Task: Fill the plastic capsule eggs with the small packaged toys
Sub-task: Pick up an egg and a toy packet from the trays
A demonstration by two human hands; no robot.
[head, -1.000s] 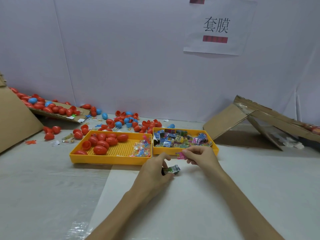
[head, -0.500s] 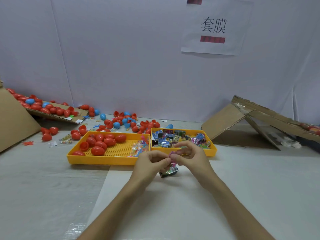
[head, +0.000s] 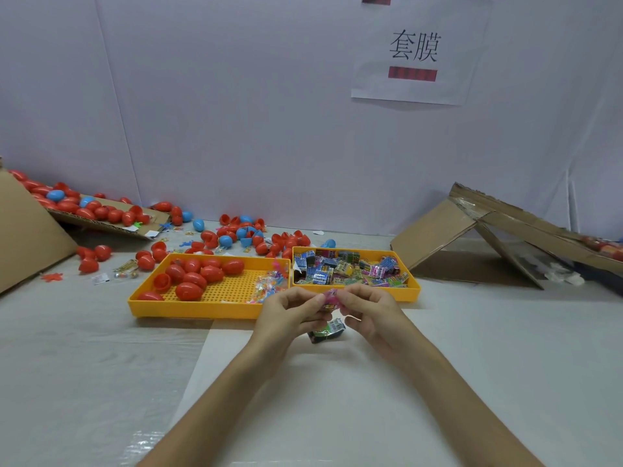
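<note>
My left hand [head: 289, 313] and my right hand [head: 371, 311] meet just in front of the two yellow trays, both pinching a small pink toy packet [head: 331, 299] between fingertips. Below them a green and black toy packet [head: 327, 331] lies on the white table. The left yellow tray [head: 188, 306] holds several red capsule eggs [head: 199, 273] and a clear bag of small colourful toys [head: 269, 286]. The right yellow tray [head: 413, 289] is full of small packaged toys [head: 350, 271].
Loose red and blue egg halves [head: 242, 232] lie scattered behind the trays. A cardboard flap [head: 101, 217] at the back left carries more eggs, next to a cardboard box [head: 23, 237]. Collapsed cardboard [head: 472, 237] leans at the right. A paper sign [head: 414, 52] hangs on the wall.
My left hand let go of the green packet, which now lies on the table, and came up to join my right hand on the pink packet.
</note>
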